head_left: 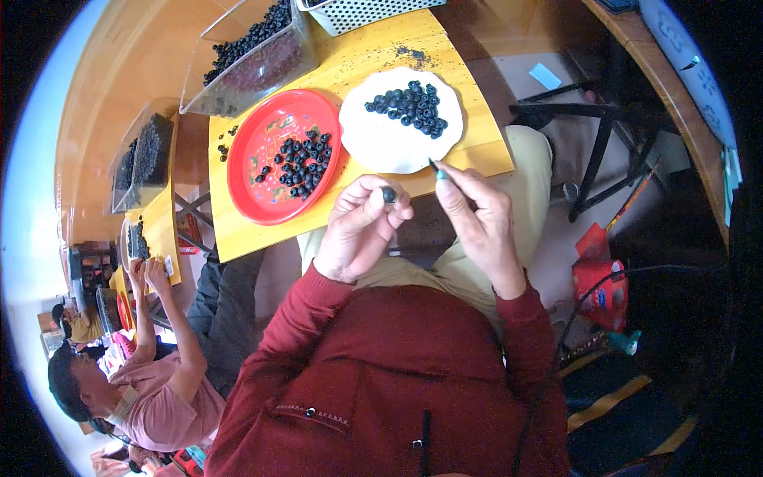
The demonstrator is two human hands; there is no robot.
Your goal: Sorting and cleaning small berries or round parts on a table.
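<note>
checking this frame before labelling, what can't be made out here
- Head view: the tool in the right hand is mostly covered by fingers; only a dark tip shows.
- The berry in the left hand is too small for detail.
- The clear bin is cut off by the top edge.

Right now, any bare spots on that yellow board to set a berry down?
Free: the white plate's near half, below its berry pile; the yellow board's near-left strip beneath the red plate. Crowded: the red plate's centre, and the far edge by the clear bin. The left hand pinches one berry; the right hand holds a small tool.
</note>
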